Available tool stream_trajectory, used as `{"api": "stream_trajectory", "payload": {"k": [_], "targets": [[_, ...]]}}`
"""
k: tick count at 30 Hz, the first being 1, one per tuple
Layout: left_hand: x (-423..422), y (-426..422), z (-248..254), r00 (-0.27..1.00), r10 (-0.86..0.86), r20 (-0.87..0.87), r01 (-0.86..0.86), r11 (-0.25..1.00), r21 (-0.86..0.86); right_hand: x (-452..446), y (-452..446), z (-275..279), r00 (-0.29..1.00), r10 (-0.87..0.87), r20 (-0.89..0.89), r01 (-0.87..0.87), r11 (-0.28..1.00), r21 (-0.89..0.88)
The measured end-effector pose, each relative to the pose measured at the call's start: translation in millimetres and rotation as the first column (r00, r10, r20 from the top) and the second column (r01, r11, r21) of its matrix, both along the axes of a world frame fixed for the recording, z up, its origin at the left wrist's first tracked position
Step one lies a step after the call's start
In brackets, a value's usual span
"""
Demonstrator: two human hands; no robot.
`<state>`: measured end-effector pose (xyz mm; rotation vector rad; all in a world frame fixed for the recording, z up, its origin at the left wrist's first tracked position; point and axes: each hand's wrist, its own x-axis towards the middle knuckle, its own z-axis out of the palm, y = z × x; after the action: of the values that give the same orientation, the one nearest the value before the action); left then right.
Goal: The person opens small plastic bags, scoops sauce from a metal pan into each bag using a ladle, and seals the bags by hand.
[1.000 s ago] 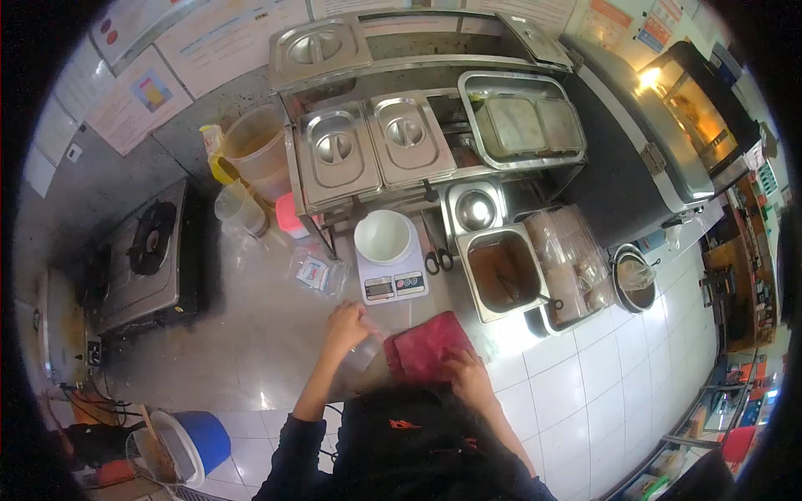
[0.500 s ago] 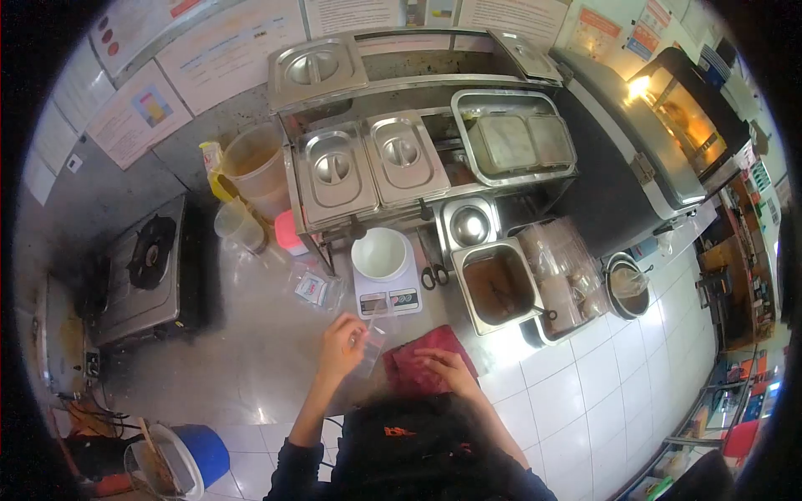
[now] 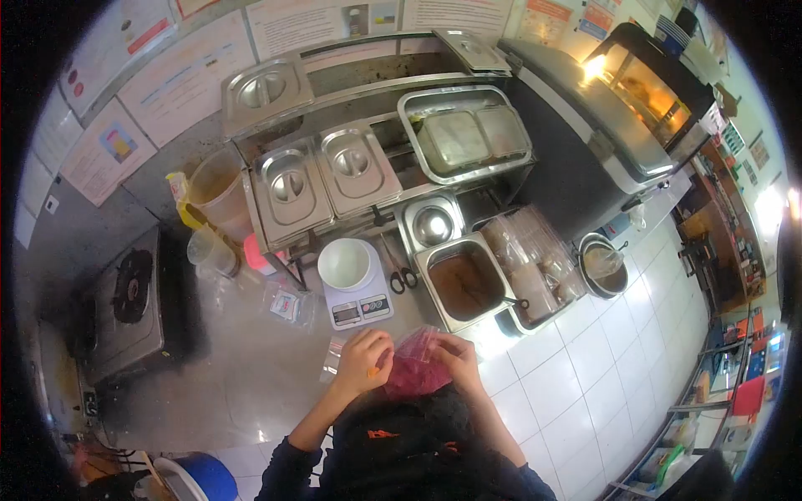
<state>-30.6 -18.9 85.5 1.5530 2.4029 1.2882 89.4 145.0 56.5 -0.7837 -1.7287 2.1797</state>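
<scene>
My left hand (image 3: pixel 366 362) is closed in front of the kitchen scale, with a small orange bit showing at its fingers; what it grips is mostly hidden. Thin clear plastic (image 3: pixel 332 357) shows just left of that hand. My right hand (image 3: pixel 456 359) pinches the edge of a clear plastic bag (image 3: pixel 419 341), which stretches toward the left hand. Beneath the bag lies a dark red cloth (image 3: pixel 418 376) at the counter's front edge. A white bowl (image 3: pixel 346 265) sits on the white kitchen scale (image 3: pixel 359 307) beyond my hands.
Black-handled scissors (image 3: pixel 403 280) lie right of the scale. A steel pan of brown liquid (image 3: pixel 464 284) holds a utensil. Beside it are stacked clear packages (image 3: pixel 535 259). A small plastic packet (image 3: pixel 286 306) lies left of the scale. Lidded steel pans (image 3: pixel 288 185) stand behind; a stove (image 3: pixel 125 301) is far left.
My right hand has gone from resting over the red cloth to pinching the clear bag. My left hand has closed and turned, the bag now stretching between both hands. The view has shifted.
</scene>
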Motion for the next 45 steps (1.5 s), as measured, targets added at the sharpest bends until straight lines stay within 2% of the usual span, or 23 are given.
{"api": "stream_trajectory", "payload": {"k": [2,4,5,6,7,8,9,10,11,12,14,17,21,23,24,26,30,32,36,38,39,41,45], "targets": [[-0.9,9.4,4.0,0.992,0.073,-0.099,-0.079,0.995,-0.067,1.4,1.4,-0.3,0.998,-0.016,-0.057,0.017,1.0,0.017],[3.7,16.0,18.6,0.979,0.117,-0.167,-0.133,0.987,-0.086,3.6,5.2,-4.9,0.996,-0.064,0.057,0.044,0.955,0.293],[6.5,18.6,27.4,0.959,0.166,-0.231,-0.194,0.976,-0.103,3.5,6.0,-2.2,0.996,-0.07,0.053,0.051,0.954,0.295],[8.9,20.1,33.7,0.959,0.16,-0.233,-0.188,0.977,-0.101,3.6,5.1,2.8,0.991,-0.119,0.06,0.087,0.918,0.388],[11.9,20.6,38.7,0.986,0.118,-0.121,-0.125,0.991,-0.047,4.2,3.4,8.1,0.984,-0.167,0.064,0.117,0.871,0.477],[14.7,22.0,40.8,0.998,0.069,-0.01,-0.069,0.998,0.013,4.5,1.4,14.0,0.983,-0.171,0.063,0.12,0.87,0.478],[17.3,25.6,36.9,0.998,0.067,-0.011,-0.067,0.998,0.014,4.4,-1.6,20.6,0.989,-0.147,0.014,0.112,0.808,0.578],[19.7,30.2,30.5,0.984,0.017,0.18,-0.023,0.999,0.031,4.1,-5.0,26.5,0.993,-0.117,-0.032,0.109,0.735,0.669],[20.8,32.9,26.8,0.932,-0.035,0.361,0.016,0.998,0.056,3.1,-8.2,31.0,0.992,-0.119,-0.037,0.113,0.734,0.67],[21.1,33.4,25.2,0.934,-0.038,0.355,0.019,0.998,0.058,2.1,-11.5,34.9,0.995,-0.095,-0.03,0.09,0.727,0.681],[20.7,35.2,25.7,0.888,-0.049,0.458,0.057,0.998,-0.004,2.0,-17.6,44.1,0.996,-0.083,-0.025,0.078,0.736,0.672],[19.1,32.3,13.7,0.849,-0.083,0.522,0.059,0.996,0.063,6.3,-16.3,51.3,1.0,-0.024,-0.002,0.021,0.796,0.605],[22.3,28.6,5.2,0.851,-0.071,0.521,0.038,0.997,0.073,7.4,-19.1,31.1,0.996,-0.025,-0.091,0.074,0.809,0.583],[24.5,27.2,5.6,0.787,-0.014,0.617,-0.011,0.999,0.038,7.7,-20.2,25.4,0.999,-0.003,-0.036,0.02,0.879,0.476],[25.0,26.1,2.0,0.787,-0.021,0.616,-0.005,0.999,0.04,8.1,-22.1,25.1,0.999,-0.009,-0.038,0.026,0.878,0.478],[24.2,26.2,0.0,0.732,-0.037,0.68,-0.035,0.995,0.092,7.1,-28.1,33.9,0.995,-0.024,-0.094,0.082,0.731,0.677],[26.5,27.0,-3.6,0.828,-0.001,0.56,-0.005,1.0,0.009,10.3,-24.2,30.4,1.0,-0.023,-0.019,0.029,0.675,0.737],[22.8,27.2,-18.3,0.772,-0.014,0.635,0.014,1.0,0.005,11.8,-20.8,29.7,1.0,0.012,-0.015,-0.001,0.807,0.59],[29.3,31.5,-1.6,0.78,0.001,0.626,-0.006,1.0,0.005,13.7,-23.8,27.0,0.999,-0.003,-0.044,0.031,0.766,0.643],[30.0,36.3,15.9,0.848,-0.041,0.528,0.046,0.999,0.004,17.6,-28.4,22.6,0.992,-0.004,-0.124,0.07,0.841,0.536],[28.7,36.2,16.0,0.848,-0.047,0.527,0.054,0.999,0.004,20.0,-31.9,19.3,0.992,-0.011,-0.124,0.077,0.841,0.536],[24.9,35.7,14.8,0.801,-0.124,0.586,0.199,0.978,-0.066,23.7,-37.3,14.6,0.982,-0.039,-0.185,0.139,0.815,0.563],[36.7,37.1,8.6,0.793,-0.07,0.605,0.112,0.993,-0.032,30.7,-36.9,17.6,0.987,-0.046,-0.151,0.11,0.887,0.449]]}}
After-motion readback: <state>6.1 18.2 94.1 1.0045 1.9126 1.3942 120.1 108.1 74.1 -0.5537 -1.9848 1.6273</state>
